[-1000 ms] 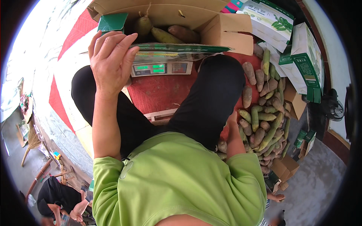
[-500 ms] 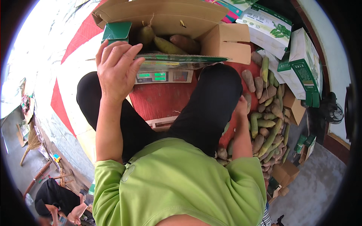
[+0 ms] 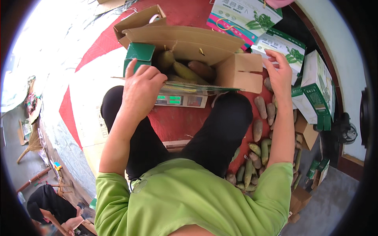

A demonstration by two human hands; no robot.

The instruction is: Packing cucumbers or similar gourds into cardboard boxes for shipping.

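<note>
An open cardboard box [image 3: 230, 76] with green outer faces sits on a digital scale [image 3: 194, 101] between my knees. Inside it lie a few long root vegetables, probably radishes: a green radish [image 3: 185, 71] and a reddish-brown one [image 3: 202, 70] among them. My left hand [image 3: 142, 87] is bent over the box's near left edge, gripping it, index finger pointing up along the green flap [image 3: 140, 52]. Beyond the box's right flap, my right hand [image 3: 278, 71] is raised with fingers apart and nothing visible in it.
A heap of loose radishes [image 3: 256, 153] spreads over the red mat at my right, partly behind my right forearm. Printed white-and-green cartons [image 3: 317, 84] stand along the right wall near a black fan [image 3: 346, 131]. Another open box [image 3: 138, 21] is behind. A person [image 3: 55, 208] sits at lower left.
My right hand has come up from beside my right knee, over the heap, to the box's right flap. My left hand stays at the box's left end, fingers more curled. The view has shifted.
</note>
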